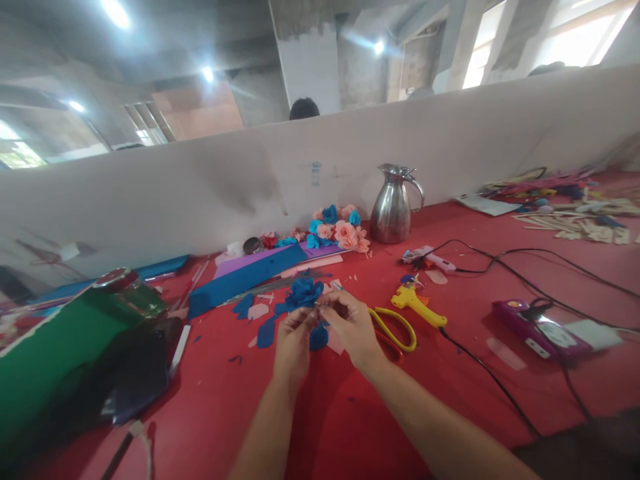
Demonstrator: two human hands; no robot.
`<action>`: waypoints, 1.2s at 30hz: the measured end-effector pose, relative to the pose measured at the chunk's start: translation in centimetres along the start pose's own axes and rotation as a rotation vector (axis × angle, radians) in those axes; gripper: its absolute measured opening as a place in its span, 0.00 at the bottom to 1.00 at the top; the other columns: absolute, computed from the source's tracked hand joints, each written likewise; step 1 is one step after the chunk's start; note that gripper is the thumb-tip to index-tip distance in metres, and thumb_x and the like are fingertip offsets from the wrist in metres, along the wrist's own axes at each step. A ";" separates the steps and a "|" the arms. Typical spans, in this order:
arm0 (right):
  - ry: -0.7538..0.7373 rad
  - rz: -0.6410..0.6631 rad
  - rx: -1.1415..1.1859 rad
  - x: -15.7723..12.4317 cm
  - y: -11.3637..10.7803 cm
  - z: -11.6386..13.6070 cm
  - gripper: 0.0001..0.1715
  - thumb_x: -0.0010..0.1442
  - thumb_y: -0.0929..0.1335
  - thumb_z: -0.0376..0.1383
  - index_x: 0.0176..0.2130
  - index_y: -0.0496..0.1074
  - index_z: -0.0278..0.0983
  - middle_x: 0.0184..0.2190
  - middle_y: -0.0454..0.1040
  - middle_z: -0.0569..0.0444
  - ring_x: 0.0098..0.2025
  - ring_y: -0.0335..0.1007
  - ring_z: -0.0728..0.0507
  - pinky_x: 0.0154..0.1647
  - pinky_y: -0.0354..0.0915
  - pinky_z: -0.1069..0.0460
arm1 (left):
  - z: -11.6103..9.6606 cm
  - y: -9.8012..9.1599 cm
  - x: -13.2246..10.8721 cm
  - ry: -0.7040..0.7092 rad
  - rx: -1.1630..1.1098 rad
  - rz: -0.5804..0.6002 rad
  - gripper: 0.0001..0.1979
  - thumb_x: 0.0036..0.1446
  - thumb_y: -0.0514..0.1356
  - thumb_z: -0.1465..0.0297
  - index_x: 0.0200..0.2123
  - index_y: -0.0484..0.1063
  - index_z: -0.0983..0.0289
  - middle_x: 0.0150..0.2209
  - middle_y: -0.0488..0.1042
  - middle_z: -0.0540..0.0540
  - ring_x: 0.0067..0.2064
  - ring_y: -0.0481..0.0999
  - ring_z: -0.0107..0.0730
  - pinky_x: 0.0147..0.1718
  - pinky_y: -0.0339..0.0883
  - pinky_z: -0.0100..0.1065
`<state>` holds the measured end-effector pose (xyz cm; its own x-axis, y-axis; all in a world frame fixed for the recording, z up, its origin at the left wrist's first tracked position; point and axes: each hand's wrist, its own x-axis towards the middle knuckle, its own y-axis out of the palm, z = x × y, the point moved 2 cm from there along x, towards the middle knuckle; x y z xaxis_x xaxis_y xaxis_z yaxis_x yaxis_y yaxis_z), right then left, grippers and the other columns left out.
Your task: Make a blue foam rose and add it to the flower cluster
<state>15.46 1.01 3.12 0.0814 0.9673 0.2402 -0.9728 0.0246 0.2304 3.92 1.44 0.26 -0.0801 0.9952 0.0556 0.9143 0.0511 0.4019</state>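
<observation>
A blue paper flower with ruffled petals is held up in front of me. My left hand is closed just below it, fingertips pinching near its base. My right hand is also closed, its thumb and finger meeting at the same spot. The small piece between the right fingertips is too fine to make out. Cut blue paper petals and pink paper pieces lie around and under the hands. Right of my right hand are scissors with yellow and orange handles, partly hidden by it.
A yellow glue gun trails a black cord. Farther right is a purple power strip. Pink and blue paper flowers and a steel jug stand by the partition. A blue paper strip, jar and green board lie left.
</observation>
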 end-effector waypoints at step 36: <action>-0.283 0.165 -0.773 -0.6 -0.6 1.7 0.08 0.57 0.66 0.34 0.36 0.75 0.38 0.38 0.77 0.51 0.44 0.69 0.41 0.47 0.60 0.48 | -3.2 -3.5 1.9 0.045 -0.474 -0.228 0.08 0.41 0.67 0.79 0.22 0.72 0.63 0.27 0.77 0.48 0.32 0.76 0.25 0.41 0.68 0.33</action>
<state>16.36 -0.04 4.42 -0.1237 0.8764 0.4654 -0.8435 0.1542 -0.5146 -0.69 2.92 1.91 -0.2822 0.9582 -0.0466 0.5927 0.2123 0.7769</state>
